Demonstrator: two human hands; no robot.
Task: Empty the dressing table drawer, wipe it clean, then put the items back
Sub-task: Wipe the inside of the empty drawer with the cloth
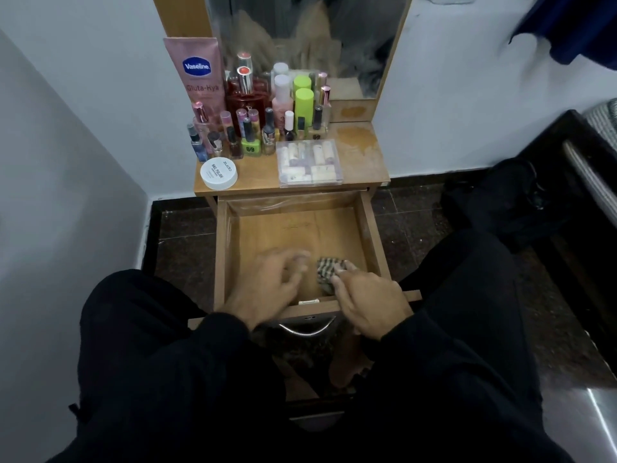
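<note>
The wooden drawer [372, 235] of the dressing table stands pulled out, its bottom bare except for a checked cloth [327, 269] near the front right corner. My right hand [369, 302] reaches over the front edge and pinches that cloth with its fingertips. My left hand [267, 285] hovers inside the drawer to the left of the cloth, fingers spread and blurred, holding nothing. On the tabletop [360, 152] stand several nail polish and perfume bottles [250, 128], a pink lotion tube [197, 73], a white round tub [219, 173] and a clear box [310, 163] of small tubes.
A mirror [307, 35] rises behind the bottles. White walls close in at the left and behind. A dark bed frame [584, 168] stands at the right. My knees in black trousers flank the drawer, and its metal handle [307, 329] faces me.
</note>
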